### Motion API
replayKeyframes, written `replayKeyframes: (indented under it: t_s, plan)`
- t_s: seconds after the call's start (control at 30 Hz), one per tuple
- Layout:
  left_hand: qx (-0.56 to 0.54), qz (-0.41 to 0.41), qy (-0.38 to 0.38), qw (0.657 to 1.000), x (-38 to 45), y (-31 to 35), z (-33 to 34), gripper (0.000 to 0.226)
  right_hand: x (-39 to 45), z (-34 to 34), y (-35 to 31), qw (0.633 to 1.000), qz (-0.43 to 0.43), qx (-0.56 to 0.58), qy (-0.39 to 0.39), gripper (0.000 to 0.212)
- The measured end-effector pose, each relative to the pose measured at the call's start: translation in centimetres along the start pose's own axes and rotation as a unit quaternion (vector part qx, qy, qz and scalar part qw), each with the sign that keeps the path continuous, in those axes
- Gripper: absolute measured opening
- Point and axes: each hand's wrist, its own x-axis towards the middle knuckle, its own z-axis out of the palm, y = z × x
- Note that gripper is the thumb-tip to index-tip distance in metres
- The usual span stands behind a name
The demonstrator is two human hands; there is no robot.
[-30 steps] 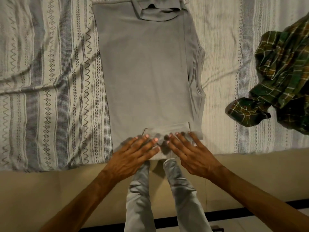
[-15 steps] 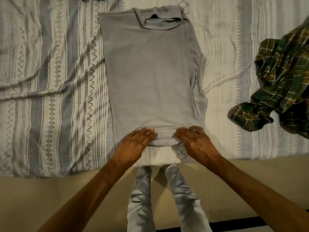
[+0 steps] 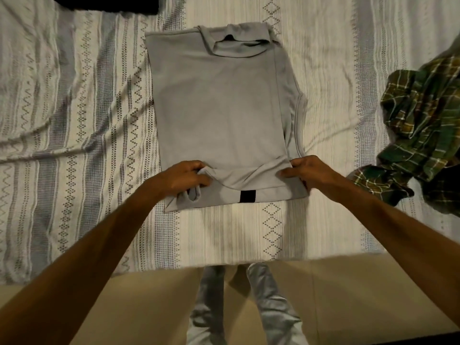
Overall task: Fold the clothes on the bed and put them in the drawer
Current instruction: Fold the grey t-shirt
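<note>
Grey shirt (image 3: 219, 108) at frame centre: sides folded in, black hem tag (image 3: 248, 196) unreadable. Left hand (image 3: 184, 176) and right hand (image 3: 307, 170) each pinch its lower corners.

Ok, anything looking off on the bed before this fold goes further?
The green plaid shirt lies crumpled at the bed's right edge, unfolded. On the grey folded T-shirt, a sleeve edge sticks out past the right side, and the hem bunches where the left hand and right hand pinch it.
</note>
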Motion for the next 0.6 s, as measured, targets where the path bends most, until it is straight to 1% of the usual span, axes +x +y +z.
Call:
replayKeyframes:
  t_s: [0.1,0.17,0.2,0.27,0.33,0.37,0.4,0.43,0.47,0.5,0.57,0.6]
  plan:
    - [0.071,0.031,-0.047,0.996,-1.4,-0.9,-1.1,0.091,0.1,-0.1,1.0,0.998,0.020,0.032,-0.040,0.052]
    - [0.124,0.071,-0.043,0.989,-2.8,-2.6,-1.2,0.103,-0.4,0.2,1.8,0.997,0.020,0.072,-0.033,0.063]
    - [0.140,0.091,-0.027,0.986,-3.5,-3.5,-1.0,0.106,-0.7,0.5,2.3,0.995,0.020,0.101,-0.019,0.064]
    - [0.122,0.099,0.004,0.988,-4.9,-5.0,-0.4,0.115,-1.2,1.1,3.0,0.987,0.028,0.159,0.008,0.057]
    - [0.075,0.095,0.028,0.992,-6.3,-6.0,0.5,0.125,-1.6,1.8,3.4,0.982,0.031,0.184,0.035,0.043]
    - [0.095,0.111,0.047,0.988,-6.7,-6.5,0.9,0.129,-1.7,2.0,3.5,0.981,0.028,0.188,0.046,0.035]
    - [0.161,0.139,0.070,0.975,-7.0,-6.9,1.4,0.131,-1.8,2.3,3.3,0.981,0.023,0.185,0.055,0.029]
    - [0.242,0.172,0.098,0.950,-7.1,-7.3,1.9,0.130,-1.8,2.5,3.1,0.982,0.017,0.178,0.063,0.024]
    - [0.312,0.206,0.135,0.918,-7.0,-7.6,2.4,0.120,-1.8,2.6,3.0,0.983,0.011,0.170,0.069,0.022]
    - [0.354,0.233,0.177,0.888,-7.0,-7.6,3.0,0.100,-1.8,2.6,2.9,0.983,0.005,0.167,0.072,0.022]
    - [0.366,0.275,0.246,0.854,-6.7,-7.2,4.0,0.059,-1.8,2.6,2.6,0.984,-0.005,0.161,0.073,0.026]
    - [0.355,0.292,0.263,0.848,-6.6,-7.1,4.4,0.046,-1.9,2.6,2.4,0.985,-0.007,0.159,0.072,0.026]
